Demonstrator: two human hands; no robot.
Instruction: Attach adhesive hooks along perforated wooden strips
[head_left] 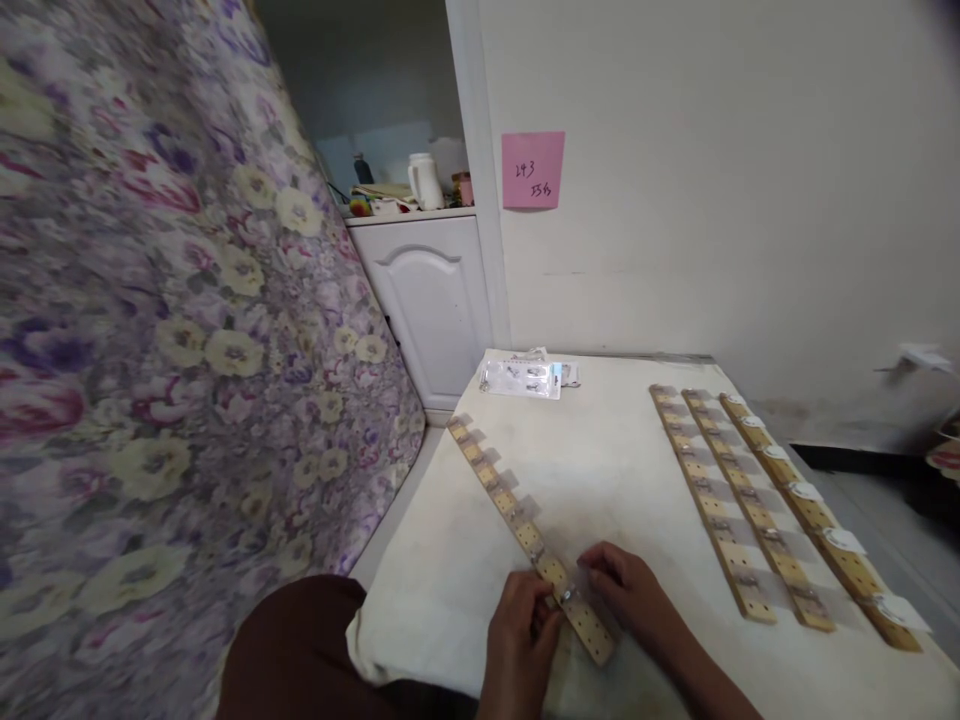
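A long perforated wooden strip [517, 520] with small metal clips lies diagonally on the white table [615, 470]. Both my hands are at its near end. My left hand [520, 625] has its fingers curled against the strip's left side. My right hand [626, 590] pinches a small metal clip [568, 594] on the strip from the right. Three more wooden strips [750, 505] lie side by side at the right, the outermost bearing white tags.
A clear plastic packet of small parts [523, 378] lies at the table's far edge. A flower-patterned mattress [165, 330] leans at the left. A white cabinet [431, 300] stands behind, and a pink note [533, 170] hangs on the wall. My knee [300, 650] is at the table's near left.
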